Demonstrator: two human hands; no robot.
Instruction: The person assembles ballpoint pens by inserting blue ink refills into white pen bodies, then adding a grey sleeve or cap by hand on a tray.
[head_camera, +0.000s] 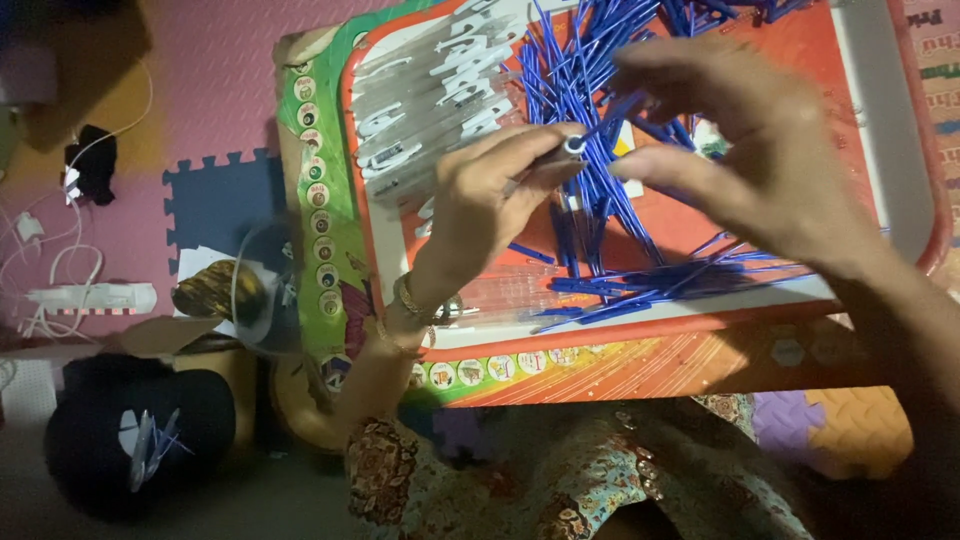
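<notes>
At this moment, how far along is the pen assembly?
Done: a few assembled pens lie in the dark container at lower left. In hand: the left hand holds a clear pen barrel while the right hand brings a blue refill to its open end. Left: a large pile of blue refills and rows of clear barrels remain on the orange tray.

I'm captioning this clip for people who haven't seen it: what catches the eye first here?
First, the tangle of thin blue rods heaped across the orange tray at upper centre. Above it, the left hand pinches a clear tube while the right hand brings a blue rod to its tip. Clear tubes lie stacked at the tray's left.
</notes>
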